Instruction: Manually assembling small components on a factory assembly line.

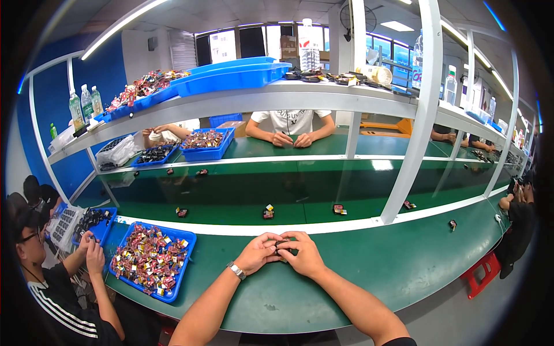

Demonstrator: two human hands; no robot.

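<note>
Both my hands meet over the green worktop, fingers curled round one small black part (281,247). My left hand (257,252), with a metal watch at its wrist, grips it from the left. From the other side my right hand (302,254) closes its thumb and fingers on the same part. Most of the part is covered by my fingers, so its exact kind cannot be made out. Left of my hands sits a blue tray (191,237) heaped with small red, yellow and white electronic pieces (149,259).
Beyond a white rail, small assemblies (268,211) lie spaced along a green belt (306,199). White posts (412,115) carry a shelf holding blue trays (231,78) and bottles. A co-worker (46,271) sits close at left; another faces me across the belt. A red stool (482,274) stands right.
</note>
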